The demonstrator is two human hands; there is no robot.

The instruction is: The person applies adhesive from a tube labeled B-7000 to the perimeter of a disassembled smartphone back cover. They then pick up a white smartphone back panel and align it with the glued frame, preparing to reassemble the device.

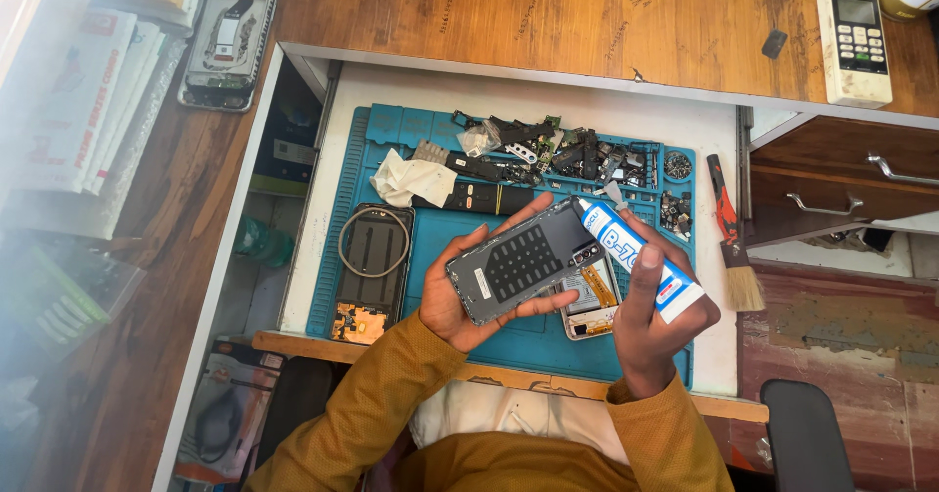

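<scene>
Wooden desk (509, 18) is filling the far part of the view, and below it a pulled-out white shelf is carrying a blue repair mat (460, 340) where the work is going on. Left hand (460, 291) is cradling a phone back cover (523, 260) above the mat's near middle, inner side up, fingers wrapped along its near edge and thumb pressing its left end. Right hand (655, 311) is gripping a white-and-blue glue tube (636, 254), fingers closed around its body, with the nozzle pointing at the cover's far right corner. I judge that a hard squeeze could be flooding the edge with adhesive, which might be running onto the camera opening or dripping onto the opened phone (592, 301) lying just beneath. The cover is resting only on fingertips, so pressure from the nozzle could be tipping it out of the grip. As for containers, the mat's far compartments (587, 155) are holding dark brackets, small boards and flex pieces, and a small round dish (677, 165) at the far right is holding what look like tiny screws. A crumpled cloth (411, 179) is lying at the far left, another open phone (372, 267) on the left, and a brush (738, 267) to the right.
</scene>
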